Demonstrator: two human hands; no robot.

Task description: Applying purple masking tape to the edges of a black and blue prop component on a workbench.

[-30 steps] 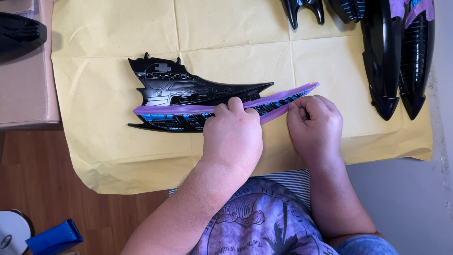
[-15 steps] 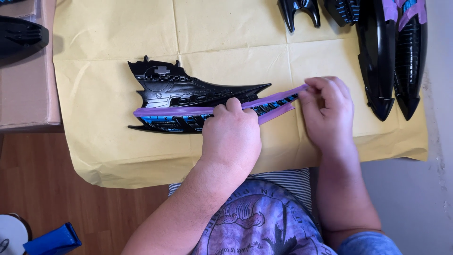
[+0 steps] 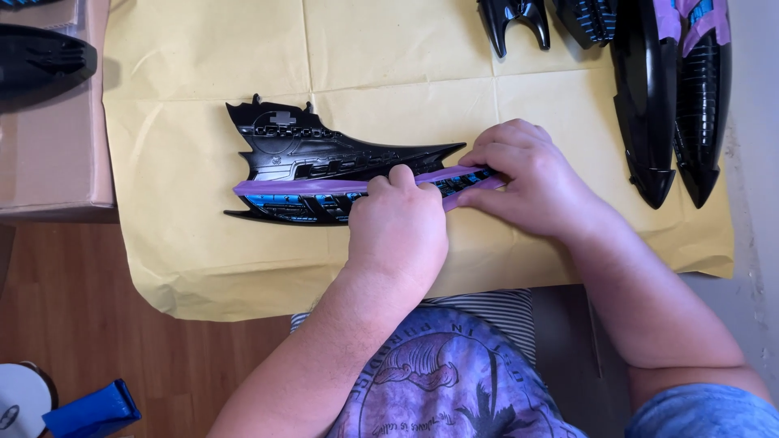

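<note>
- Where the yellow paper (image 3: 203,243) covers the surface, a black ship-shaped part (image 3: 324,158) lies flat with a purple tape strip (image 3: 308,186) along its length.
- Left hand (image 3: 398,231): fingers together, pressing down on the tape at mid-hull.
- Right hand (image 3: 531,174): fingers curled together over the pointed end, on the tape.
- Further black parts (image 3: 673,97) lie at upper right, well apart.

Yellow-tan paper (image 3: 203,251) covered the work surface; brown wood floor (image 3: 146,357) below, cardboard box (image 3: 49,154) at left, daylight overhead.
</note>
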